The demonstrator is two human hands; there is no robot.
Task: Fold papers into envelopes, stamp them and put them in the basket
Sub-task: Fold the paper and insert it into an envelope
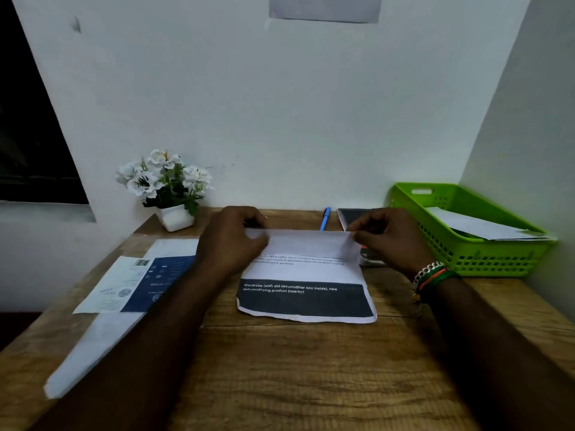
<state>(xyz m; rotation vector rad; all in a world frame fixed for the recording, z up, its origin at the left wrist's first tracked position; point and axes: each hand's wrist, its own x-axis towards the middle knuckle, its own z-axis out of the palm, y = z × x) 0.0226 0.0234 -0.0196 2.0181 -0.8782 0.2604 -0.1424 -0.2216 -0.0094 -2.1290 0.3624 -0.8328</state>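
Our left hand [231, 241] and right hand [387, 237] pinch the paper [306, 275]'s folded far edge. Its long axis runs left-right, bare surface [311, 368] nearer us than the paper.

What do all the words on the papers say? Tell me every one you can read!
"Wardrobe (with old dehumidifier box inside), new dehumidifying product (nearby)": white print on the dark band of the paper being folded.
Small lines above that band: blurred, unreadable.
Blue-and-white leaflet, with barcode: too small to read.
Sheet on the wall: unreadable.
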